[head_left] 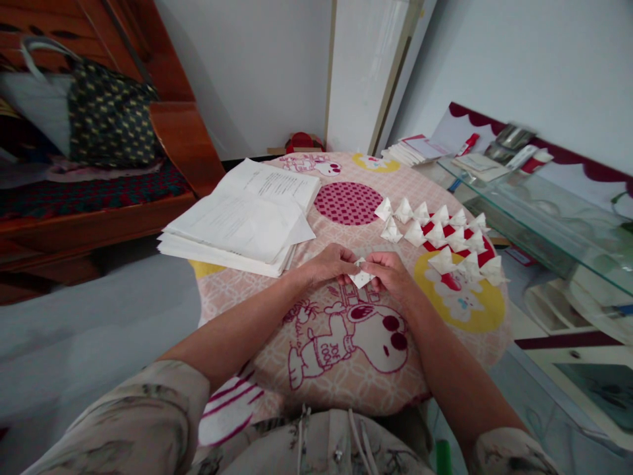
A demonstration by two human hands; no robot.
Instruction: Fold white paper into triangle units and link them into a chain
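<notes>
Between my two hands is a small folded piece of white paper [362, 278], its lower corner pointing toward me. My left hand [332, 262] pinches its left side, and my right hand [389, 269] pinches its right side with the thumb on top. Fingers hide the paper's upper edges. Beyond my right hand stand several folded white paper shapes [414, 233] with pointed tips, set out in rough rows. To the left of my hands lies a thick stack of printed paper sheets [237, 218], the top ones askew.
A patterned cloth [341, 247] covers the round table. At the right is a glass shelf [534, 204] bearing a metal container [514, 136] and papers. A wooden bench [182, 142] with a dark patterned bag [111, 112] stands at the left.
</notes>
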